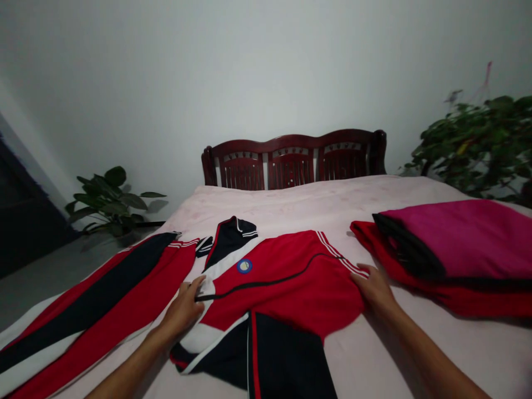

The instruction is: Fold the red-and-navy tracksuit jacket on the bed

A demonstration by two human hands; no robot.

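Both hands (185, 310) flat on red jacket (286, 282)

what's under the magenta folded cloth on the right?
Under the magenta cloth lies a dark layer, then a red garment on the pink bedsheet. How far those layers reach underneath is covered.

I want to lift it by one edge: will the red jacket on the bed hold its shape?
Probably not. The red jacket lies flat with soft folds, so it likely droops. Both hands, left hand and right hand, rest on its sides; its smooth cloth may slide.
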